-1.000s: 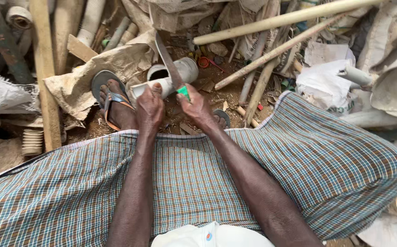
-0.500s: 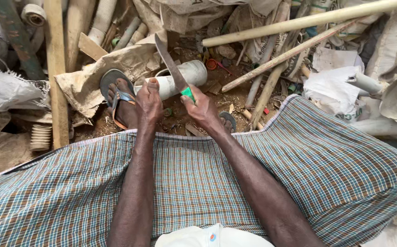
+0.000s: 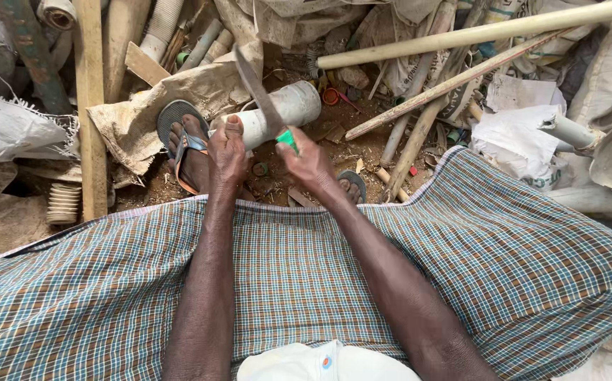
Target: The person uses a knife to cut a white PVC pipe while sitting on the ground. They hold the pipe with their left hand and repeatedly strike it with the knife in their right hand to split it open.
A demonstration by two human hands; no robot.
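Observation:
My left hand grips the near end of a short white plastic pipe that lies on the ground in front of me. My right hand holds a saw blade by its green handle. The blade slants up and to the left across the pipe, just beside my left thumb. My left foot in a sandal rests on the ground next to the pipe. My checked wrap covers both knees below my forearms.
Long pale pipes and poles lie across the top right. Wooden planks and more pipes stand at the left. Torn sacks, a corrugated hose piece and scraps litter the dirt around my feet.
The blade has shifted along the pipe and now stands steeper. The view has moved slightly right and down, while both hands keep their grip.

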